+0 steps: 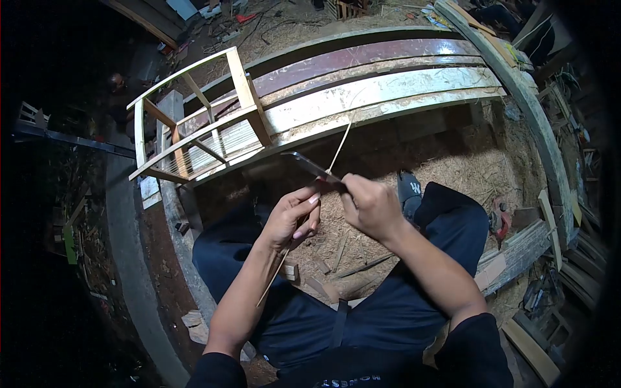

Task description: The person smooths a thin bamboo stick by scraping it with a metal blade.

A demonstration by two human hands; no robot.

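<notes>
A long thin wooden strip (340, 145) runs slantwise through my left hand (292, 218), whose fingers pinch it. Its lower end passes beneath my left wrist, and its upper end reaches toward the bench. My right hand (372, 205) is closed round a knife (305, 164), the handle mostly hidden in the fist. The blade points up and left and crosses the strip just above my left fingertips; whether the edge touches it I cannot tell. Beyond my hands, a small wooden frame with thin bars (242, 116) stands on the left end of the plank bench (310, 115).
Shavings (446, 161) cover the ground between my legs and the bench. A red-handled tool (501, 220) lies at the right near a grey beam (517, 249). A long post (517, 90) crosses the bench's right end. Small wood offcuts (290, 271) lie between my knees.
</notes>
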